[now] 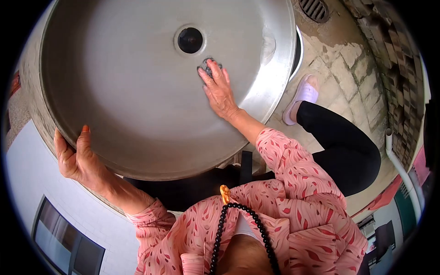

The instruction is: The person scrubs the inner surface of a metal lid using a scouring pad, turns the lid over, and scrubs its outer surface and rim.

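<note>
The left hand (75,158) grips the near-left rim of a large metal pan (128,101), thumb inside and fingers outside. The right hand (219,94), fingers slightly spread, presses a scrubbing pad (209,68) on the pan's inner surface, just beside the round central hole (190,40). The pan lies in front of the person's torso.

The ground (341,75) was paved with pale slabs, and a round slotted drain cover (314,9) sat in it. A lilac slipper (308,94) stood on the paving.
</note>
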`<act>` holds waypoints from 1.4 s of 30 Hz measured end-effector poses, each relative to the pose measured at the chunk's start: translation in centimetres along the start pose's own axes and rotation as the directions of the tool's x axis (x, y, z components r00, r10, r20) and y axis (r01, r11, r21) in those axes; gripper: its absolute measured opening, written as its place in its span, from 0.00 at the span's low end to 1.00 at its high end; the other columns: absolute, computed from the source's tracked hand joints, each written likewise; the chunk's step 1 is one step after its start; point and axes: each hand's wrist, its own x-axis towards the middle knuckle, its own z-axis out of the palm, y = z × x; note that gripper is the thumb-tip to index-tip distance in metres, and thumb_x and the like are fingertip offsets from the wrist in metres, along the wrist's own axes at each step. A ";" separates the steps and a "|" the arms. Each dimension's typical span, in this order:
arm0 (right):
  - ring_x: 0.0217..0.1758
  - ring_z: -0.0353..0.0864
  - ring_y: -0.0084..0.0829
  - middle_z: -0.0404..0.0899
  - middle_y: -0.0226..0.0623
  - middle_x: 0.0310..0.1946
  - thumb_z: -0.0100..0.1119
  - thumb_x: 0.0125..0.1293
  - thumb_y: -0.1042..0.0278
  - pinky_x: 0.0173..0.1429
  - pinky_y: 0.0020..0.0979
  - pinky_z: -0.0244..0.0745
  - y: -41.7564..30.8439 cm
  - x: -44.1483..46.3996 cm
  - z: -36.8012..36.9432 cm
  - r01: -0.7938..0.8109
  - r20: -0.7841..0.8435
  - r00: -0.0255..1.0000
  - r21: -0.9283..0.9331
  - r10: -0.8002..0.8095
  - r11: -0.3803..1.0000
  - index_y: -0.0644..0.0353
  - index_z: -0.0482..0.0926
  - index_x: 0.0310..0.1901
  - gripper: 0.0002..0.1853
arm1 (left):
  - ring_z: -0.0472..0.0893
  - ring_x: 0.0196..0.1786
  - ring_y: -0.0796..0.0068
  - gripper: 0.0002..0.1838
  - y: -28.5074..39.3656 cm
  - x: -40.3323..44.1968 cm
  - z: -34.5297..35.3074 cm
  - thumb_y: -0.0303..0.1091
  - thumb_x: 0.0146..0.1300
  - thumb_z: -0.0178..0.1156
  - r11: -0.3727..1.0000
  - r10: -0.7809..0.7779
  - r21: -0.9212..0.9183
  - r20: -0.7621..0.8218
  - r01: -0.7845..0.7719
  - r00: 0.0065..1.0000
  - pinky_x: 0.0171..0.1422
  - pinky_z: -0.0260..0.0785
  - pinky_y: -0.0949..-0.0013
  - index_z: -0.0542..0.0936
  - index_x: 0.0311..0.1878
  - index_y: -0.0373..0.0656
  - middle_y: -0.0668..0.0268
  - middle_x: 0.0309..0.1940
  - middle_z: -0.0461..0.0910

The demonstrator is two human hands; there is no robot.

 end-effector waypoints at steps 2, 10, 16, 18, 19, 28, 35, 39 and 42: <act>0.75 0.58 0.43 0.53 0.42 0.74 0.55 0.65 0.76 0.76 0.54 0.46 3.1 -0.2 -0.9 0.010 0.013 1.000 -0.072 -0.009 0.997 0.50 0.65 0.69 0.30 | 0.81 0.45 0.73 0.21 0.7 -0.4 0.5 0.16 0.56 0.60 0.999 0.027 0.042 -0.056 -0.025 0.998 0.53 0.72 0.73 0.80 0.55 0.32 0.59 0.45 0.83; 0.74 0.55 0.54 0.53 0.56 0.72 0.53 0.67 0.72 0.74 0.48 0.54 13.0 1.8 -4.6 -0.188 -0.177 0.972 -0.193 0.154 0.963 0.62 0.63 0.68 0.28 | 0.81 0.51 0.69 0.18 3.4 -2.0 1.0 0.20 0.56 0.64 0.994 0.069 0.094 -0.132 -0.057 0.989 0.62 0.68 0.66 0.83 0.52 0.37 0.61 0.47 0.85; 0.76 0.56 0.46 0.52 0.50 0.74 0.50 0.66 0.77 0.76 0.48 0.51 7.7 -3.6 -4.4 -0.097 0.164 0.976 -0.262 0.143 0.960 0.55 0.64 0.69 0.28 | 0.84 0.48 0.65 0.17 2.7 -1.6 0.9 0.22 0.54 0.67 0.965 0.210 0.198 -0.185 -0.173 0.960 0.61 0.72 0.57 0.84 0.50 0.39 0.62 0.43 0.87; 0.77 0.57 0.38 0.59 0.40 0.72 0.48 0.62 0.81 0.77 0.51 0.47 13.7 -2.1 -6.6 -0.024 0.176 0.978 -0.434 0.110 0.901 0.50 0.70 0.66 0.30 | 0.84 0.47 0.64 0.17 2.7 -1.7 0.7 0.23 0.53 0.68 0.952 0.237 0.241 -0.195 -0.188 0.952 0.61 0.73 0.54 0.85 0.49 0.40 0.62 0.42 0.87; 0.77 0.56 0.36 0.58 0.36 0.74 0.47 0.61 0.83 0.78 0.52 0.44 14.4 0.2 -8.9 0.030 0.274 0.950 -0.560 0.151 0.828 0.47 0.70 0.66 0.31 | 0.84 0.47 0.64 0.17 2.8 -1.9 0.8 0.23 0.53 0.68 0.954 0.234 0.235 -0.210 -0.183 0.949 0.61 0.73 0.54 0.85 0.49 0.40 0.62 0.42 0.87; 0.78 0.51 0.43 0.54 0.45 0.75 0.50 0.62 0.79 0.78 0.50 0.45 14.3 0.4 -7.4 0.039 0.226 0.970 -0.512 0.092 0.858 0.55 0.66 0.68 0.30 | 0.85 0.47 0.66 0.15 2.6 -1.6 1.1 0.25 0.54 0.69 0.922 0.313 0.297 -0.199 -0.248 0.929 0.60 0.73 0.53 0.86 0.47 0.40 0.62 0.41 0.87; 0.78 0.53 0.36 0.55 0.35 0.75 0.55 0.65 0.71 0.77 0.50 0.45 10.7 -3.9 -8.1 0.185 0.532 0.842 -0.431 0.083 0.883 0.45 0.67 0.69 0.29 | 0.86 0.45 0.66 0.14 1.5 -1.5 0.7 0.25 0.56 0.69 0.911 0.353 0.283 -0.162 -0.299 0.922 0.56 0.76 0.57 0.85 0.47 0.40 0.62 0.40 0.87; 0.77 0.52 0.42 0.54 0.39 0.74 0.58 0.62 0.71 0.74 0.51 0.51 16.6 0.5 -14.2 0.137 0.267 0.961 -0.674 0.066 0.726 0.47 0.68 0.68 0.30 | 0.86 0.45 0.65 0.14 0.0 -1.1 0.7 0.25 0.55 0.70 0.906 0.373 0.267 -0.142 -0.328 0.917 0.54 0.77 0.59 0.85 0.47 0.40 0.61 0.40 0.87; 0.78 0.48 0.51 0.52 0.46 0.74 0.61 0.62 0.68 0.73 0.53 0.52 15.9 -2.7 -11.9 -0.035 0.095 0.991 -0.522 0.099 0.852 0.50 0.68 0.66 0.29 | 0.85 0.44 0.66 0.15 0.2 -0.9 1.1 0.23 0.54 0.71 0.898 0.395 0.263 -0.131 -0.352 0.909 0.54 0.77 0.61 0.85 0.47 0.39 0.61 0.40 0.87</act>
